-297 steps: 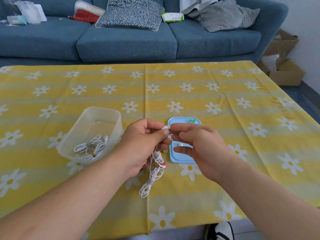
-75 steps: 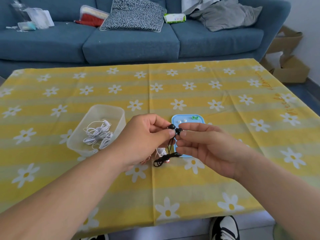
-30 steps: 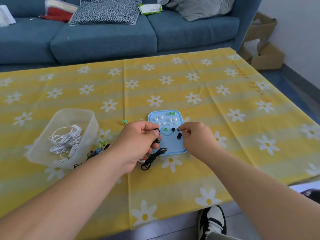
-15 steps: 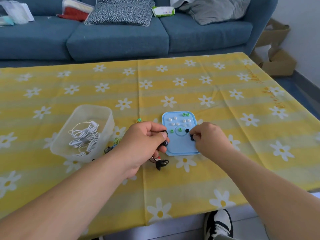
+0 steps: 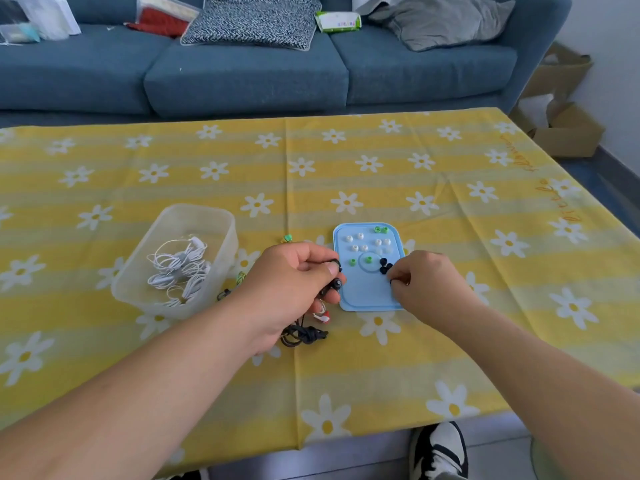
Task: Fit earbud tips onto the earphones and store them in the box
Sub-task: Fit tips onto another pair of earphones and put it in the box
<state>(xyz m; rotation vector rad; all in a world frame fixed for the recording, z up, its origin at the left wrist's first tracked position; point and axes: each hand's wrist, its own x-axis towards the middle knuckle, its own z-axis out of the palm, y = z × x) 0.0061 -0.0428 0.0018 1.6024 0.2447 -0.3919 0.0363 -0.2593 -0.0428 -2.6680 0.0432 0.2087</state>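
Observation:
My left hand [image 5: 294, 282] grips black earphones [image 5: 334, 284] just left of a light blue lid [image 5: 363, 296]; their dark cable [image 5: 303, 336] trails onto the cloth. White [image 5: 358, 242], green [image 5: 381, 230] and black earbud tips [image 5: 384, 265] lie scattered on the lid. My right hand [image 5: 422, 278] rests over the lid's right edge, fingertips pinched on a small black tip beside the black ones. A clear plastic box [image 5: 221, 223] to the left holds coiled white earphones [image 5: 180, 268]. A red-and-white earbud [image 5: 322, 317] peeks out under my left hand.
The table wears a yellow daisy-print cloth [image 5: 346, 168]. A green tip [image 5: 286, 239] and other coloured earphones [image 5: 239, 278] lie between box and lid. A blue sofa [image 5: 242, 71] stands beyond the table, cardboard boxes [image 5: 561, 129] at the right, my shoe [image 5: 438, 452] below the table edge.
Over the last second my left hand has kept hold of the black earphones. My right hand has stayed at the black tips on the lid, its fingertips now pinched on one.

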